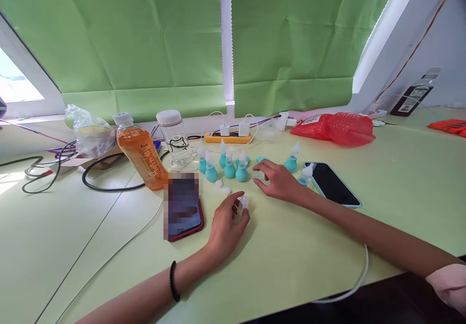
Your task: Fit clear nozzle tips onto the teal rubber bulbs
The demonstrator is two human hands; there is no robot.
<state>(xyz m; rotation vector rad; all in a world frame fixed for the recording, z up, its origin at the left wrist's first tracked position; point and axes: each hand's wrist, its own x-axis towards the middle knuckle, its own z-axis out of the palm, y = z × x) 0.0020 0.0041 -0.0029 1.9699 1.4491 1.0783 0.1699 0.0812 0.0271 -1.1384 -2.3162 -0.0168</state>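
My left hand [224,227] is closed, thumb and fingers around a small clear plastic cap [243,203] just above the table. My right hand [279,180] pinches another small clear plastic piece [258,175] at the table top; its exact shape is partly hidden by the fingers. Several teal bulb syringes [229,168] with translucent pointed tips stand upright beyond my hands. One more bulb syringe [291,162] stands behind my right hand, and another syringe [306,174] leans by the forearm. Small white tips [226,190] lie loose between the group and my left hand.
A red-cased phone [185,217] lies left of my left hand; a second phone [333,183] lies beyond my right forearm. An orange drink bottle [141,154], a clear white-lidded jar [176,139], a yellow power strip [227,138] and a red plastic bag [335,128] line the back.
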